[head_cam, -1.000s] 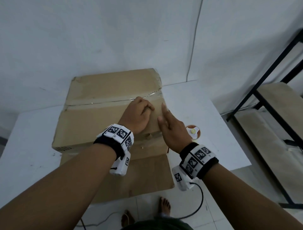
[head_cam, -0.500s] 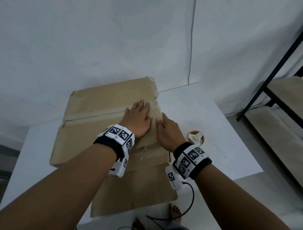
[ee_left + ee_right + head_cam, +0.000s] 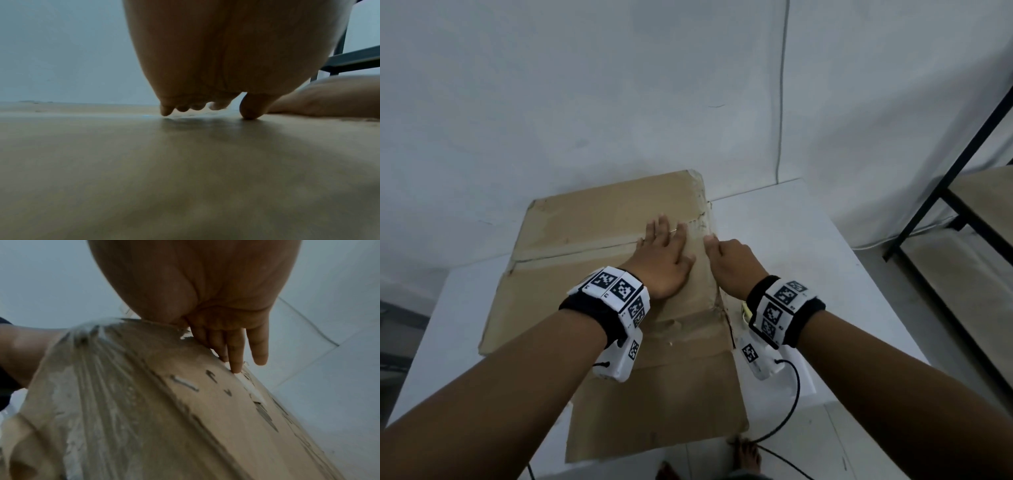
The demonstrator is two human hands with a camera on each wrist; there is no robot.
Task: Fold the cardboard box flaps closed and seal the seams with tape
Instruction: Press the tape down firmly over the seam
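A brown cardboard box [image 3: 602, 212] lies on the white table [image 3: 791, 240] with its top flaps folded shut and a seam [image 3: 571, 251] running across. My left hand [image 3: 664, 253] lies flat on the top at the seam's right end, fingers straight; the left wrist view shows the fingertips [image 3: 166, 112] touching the cardboard [image 3: 164, 162]. My right hand [image 3: 729, 260] sits at the box's right edge. In the right wrist view its straight fingers [image 3: 234, 353] press down the box's side [image 3: 205, 402], where wrinkled clear tape [image 3: 86, 369] wraps over the corner.
A loose front flap [image 3: 664, 404] hangs over the table's near edge. A sliver of the tape roll [image 3: 744, 310] shows beside my right wrist. A black metal shelf [image 3: 962, 171] stands at the right. A wall is close behind the box. A black cable [image 3: 787, 411] hangs below.
My left hand went from curled at the seam to flat on the top. My right hand slid to the right edge and its fingers went down the side.
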